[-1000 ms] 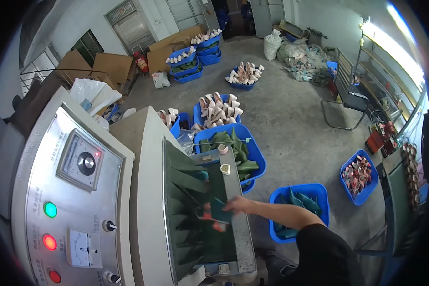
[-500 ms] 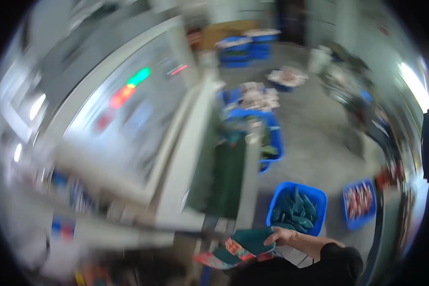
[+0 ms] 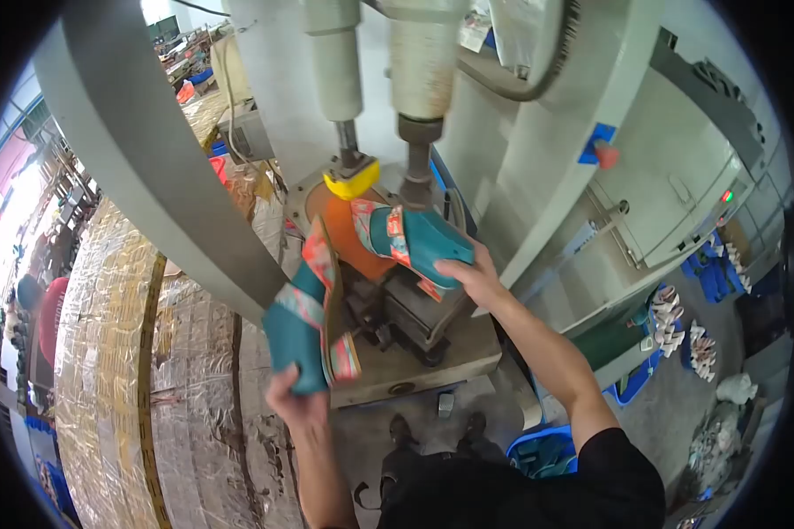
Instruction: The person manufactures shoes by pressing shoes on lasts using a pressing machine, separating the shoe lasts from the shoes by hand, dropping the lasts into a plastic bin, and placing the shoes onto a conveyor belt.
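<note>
Your left hand (image 3: 298, 401) is closed round the heel end of one teal last (image 3: 298, 326); your right hand (image 3: 469, 273) pinches the other last (image 3: 425, 242), its toe by the orange pad (image 3: 340, 231). Both already carry patterned straps; neither is released. There's room over the base's front edge (image 3: 415, 377); beyond, the yellow-tipped ram (image 3: 353, 181) crowds the toe.

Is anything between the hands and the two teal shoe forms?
Nothing visible: the left hand grips one form directly, and the right hand grips the other form directly.
</note>
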The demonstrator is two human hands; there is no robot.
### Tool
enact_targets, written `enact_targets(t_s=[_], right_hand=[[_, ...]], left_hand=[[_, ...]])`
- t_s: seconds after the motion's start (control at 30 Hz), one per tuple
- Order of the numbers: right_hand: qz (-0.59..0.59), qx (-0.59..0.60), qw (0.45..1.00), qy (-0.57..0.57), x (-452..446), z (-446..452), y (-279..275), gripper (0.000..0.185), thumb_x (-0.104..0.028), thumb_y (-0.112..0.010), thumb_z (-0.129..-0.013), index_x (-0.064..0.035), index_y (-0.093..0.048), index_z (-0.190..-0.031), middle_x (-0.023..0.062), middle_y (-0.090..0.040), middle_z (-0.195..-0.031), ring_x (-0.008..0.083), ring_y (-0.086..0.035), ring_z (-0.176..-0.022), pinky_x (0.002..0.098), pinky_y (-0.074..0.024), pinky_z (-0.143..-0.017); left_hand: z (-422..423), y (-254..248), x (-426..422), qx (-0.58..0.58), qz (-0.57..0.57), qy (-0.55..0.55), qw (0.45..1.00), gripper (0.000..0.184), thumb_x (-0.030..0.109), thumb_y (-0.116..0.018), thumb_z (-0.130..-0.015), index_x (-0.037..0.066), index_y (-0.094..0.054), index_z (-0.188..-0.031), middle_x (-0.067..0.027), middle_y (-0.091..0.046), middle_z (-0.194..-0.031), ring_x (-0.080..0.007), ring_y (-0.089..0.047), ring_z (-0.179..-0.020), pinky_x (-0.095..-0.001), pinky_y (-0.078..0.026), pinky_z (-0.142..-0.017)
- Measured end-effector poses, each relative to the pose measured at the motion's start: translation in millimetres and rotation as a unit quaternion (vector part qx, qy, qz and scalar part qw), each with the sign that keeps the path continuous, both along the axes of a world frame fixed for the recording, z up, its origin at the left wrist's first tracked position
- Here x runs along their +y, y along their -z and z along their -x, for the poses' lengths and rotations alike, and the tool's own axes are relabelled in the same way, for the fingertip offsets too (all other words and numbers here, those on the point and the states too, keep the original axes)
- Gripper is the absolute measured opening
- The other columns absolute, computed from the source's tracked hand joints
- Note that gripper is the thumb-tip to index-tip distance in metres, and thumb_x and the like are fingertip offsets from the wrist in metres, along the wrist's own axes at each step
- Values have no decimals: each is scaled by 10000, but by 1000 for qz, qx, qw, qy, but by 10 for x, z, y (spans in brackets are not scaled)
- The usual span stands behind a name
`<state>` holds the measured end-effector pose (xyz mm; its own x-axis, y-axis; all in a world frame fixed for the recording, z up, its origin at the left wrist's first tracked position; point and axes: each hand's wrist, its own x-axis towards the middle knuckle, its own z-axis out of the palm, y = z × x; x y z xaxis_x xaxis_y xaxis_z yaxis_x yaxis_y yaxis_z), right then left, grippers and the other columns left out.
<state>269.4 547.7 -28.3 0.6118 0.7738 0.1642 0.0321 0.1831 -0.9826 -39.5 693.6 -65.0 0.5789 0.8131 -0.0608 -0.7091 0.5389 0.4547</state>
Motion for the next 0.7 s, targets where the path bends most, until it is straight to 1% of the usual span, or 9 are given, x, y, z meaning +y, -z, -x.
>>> enact_targets(t_s=[0.07,0.1,0.17,0.43,0.5,0.57,0.6,0.67,0.7], right_hand=[[52,-188,981,23,371,-183,207,716,-171,-728,-824,43,-427,-1438,129,-625,-1258,182,-590,-1136,320,-443,-1012],[52,-194,979,20,393,-167,192,716,-171,-728,-824,43,-427,-1438,129,-625,-1258,182,-590,-1136,320,-443,-1012],[15,-106,994,-6,253,-118,204,727,-160,-735,-827,38,-416,-1449,131,-616,-1276,183,-572,-1168,328,-426,-1032],[48,-167,984,26,257,-81,196,692,-193,-749,-850,20,-440,-1432,118,-633,-1240,175,-579,-1152,326,-434,-1020],[58,-143,988,-1,163,-30,79,726,-207,-751,-854,1,-406,-1459,150,-580,-1331,216,-545,-1232,345,-408,-1058],[68,-259,960,79,31,130,-57,770,-230,-745,-864,-25,-355,-1494,181,-454,-1469,262,-445,-1356,376,-351,-1117],[62,-257,960,90,-77,251,-170,770,-230,-745,-864,-25,-355,-1494,181,-454,-1469,262,-445,-1356,376,-351,-1117],[5,-294,954,57,-412,637,-433,851,-216,-746,-870,-11,-254,-1533,193,-298,-1568,264,-283,-1461,401,-237,-1183],[-15,-300,954,17,-542,879,-552,852,-226,-745,-867,-5,-260,-1531,195,-305,-1563,280,-305,-1449,418,-257,-1174]], left_hand=[[292,-53,-137,-7,3,-10,1000,720,62,-635,-688,-94,-428,-1360,-199,-593,-1244,-334,-607,-1136,-433,-481,-1023],[427,-51,-147,-14,4,-13,1000,720,62,-635,-688,-94,-428,-1360,-199,-593,-1244,-334,-607,-1136,-433,-481,-1023],[599,-18,-165,22,0,-11,1000,806,82,-636,-625,-85,-407,-1380,-205,-578,-1247,-335,-606,-1121,-419,-485,-1013],[467,78,-136,50,-45,-13,998,870,112,-643,-594,-53,-375,-1405,-193,-549,-1227,-313,-601,-1067,-395,-491,-960],[410,-5,-204,55,-63,-4,996,870,120,-650,-594,-54,-374,-1400,-186,-548,-1210,-306,-601,-1051,-388,-490,-953],[317,-165,-310,44,-75,-45,995,888,117,-660,-580,-48,-364,-1400,-173,-549,-1179,-306,-601,-1011,-394,-508,-904],[270,-313,-349,43,-84,-36,995,888,117,-660,-580,-48,-364,-1400,-173,-549,-1179,-306,-601,-1011,-394,-508,-904],[198,-618,-513,63,-201,-42,977,928,189,-721,-611,-9,-340,-1434,-194,-528,-1235,-334,-593,-1082,-446,-516,-918],[150,-652,-645,64,-206,-29,976,928,189,-721,-611,-9,-340,-1434,-194,-528,-1235,-334,-593,-1082,-446,-516,-918]])
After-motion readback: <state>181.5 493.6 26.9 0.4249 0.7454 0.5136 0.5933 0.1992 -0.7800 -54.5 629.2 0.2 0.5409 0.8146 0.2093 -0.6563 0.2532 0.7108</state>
